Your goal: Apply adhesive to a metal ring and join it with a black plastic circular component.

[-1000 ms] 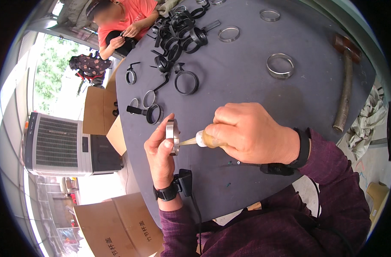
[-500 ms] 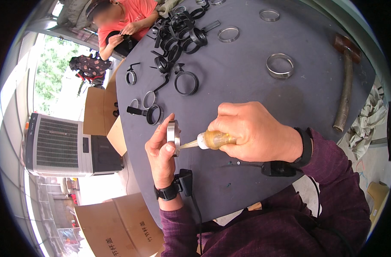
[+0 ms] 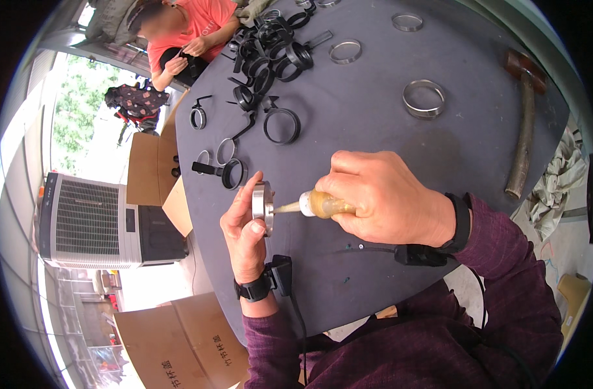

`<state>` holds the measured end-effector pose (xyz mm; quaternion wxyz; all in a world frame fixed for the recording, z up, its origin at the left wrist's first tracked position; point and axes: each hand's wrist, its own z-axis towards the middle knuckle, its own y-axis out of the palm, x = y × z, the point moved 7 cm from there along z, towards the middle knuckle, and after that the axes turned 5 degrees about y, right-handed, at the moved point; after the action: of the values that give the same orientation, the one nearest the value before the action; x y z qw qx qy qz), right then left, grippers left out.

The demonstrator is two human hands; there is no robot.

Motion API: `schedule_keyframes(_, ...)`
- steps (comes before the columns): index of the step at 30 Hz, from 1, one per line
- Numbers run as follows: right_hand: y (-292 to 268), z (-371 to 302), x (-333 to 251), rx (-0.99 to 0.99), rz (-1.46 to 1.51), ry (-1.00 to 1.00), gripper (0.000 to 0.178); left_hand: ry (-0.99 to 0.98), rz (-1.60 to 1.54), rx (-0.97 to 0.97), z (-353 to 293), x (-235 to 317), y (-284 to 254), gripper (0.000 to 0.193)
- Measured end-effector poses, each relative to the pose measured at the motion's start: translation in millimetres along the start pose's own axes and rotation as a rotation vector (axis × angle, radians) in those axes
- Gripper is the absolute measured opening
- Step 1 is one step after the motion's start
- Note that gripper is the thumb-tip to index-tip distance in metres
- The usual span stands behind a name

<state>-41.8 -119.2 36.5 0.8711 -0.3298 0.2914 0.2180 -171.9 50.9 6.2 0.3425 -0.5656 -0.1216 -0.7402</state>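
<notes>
My left hand (image 3: 243, 241) holds a silver metal ring (image 3: 261, 202) on edge, its thumb on the near side and its fingers behind. My right hand (image 3: 390, 202) is wrapped round a small squeeze bottle (image 3: 324, 204) with a white collar and amber contents. The bottle lies nearly level, and its pale, narrow nozzle (image 3: 287, 208) points left, with the tip at the ring's right-hand edge. Whether anything is flowing from the tip cannot be made out.
Black handled rings (image 3: 264, 52) are heaped at the far left of the grey table (image 3: 348, 123). Loose metal rings (image 3: 424, 100) lie beyond my right hand; a wooden-handled hammer (image 3: 522, 136) rests at the right. Across the table sits a person (image 3: 202, 23). Cardboard boxes (image 3: 186, 343) stand at the left.
The bottle's nozzle has shifted slightly upward along the ring's edge. The ring has turned a little in my left hand. The person opposite has barely moved.
</notes>
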Motion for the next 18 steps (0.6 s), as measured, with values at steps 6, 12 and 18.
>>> schedule_keyframes(6,5.8,1.3,12.6,-0.123,0.233,0.153,0.01,0.06,-0.108,-0.038,-0.3,-5.2,-3.8,0.087)
schedule_keyframes(12,9.1,2.1,19.0,-0.175,0.316,0.229,0.013,0.011,-0.291,-0.102,0.4,-8.4,-6.2,0.087)
schedule_keyframes(18,3.6,1.2,13.9,-0.082,0.106,0.168,0.009,0.018,-0.279,-0.146,0.9,-8.5,-2.0,0.089)
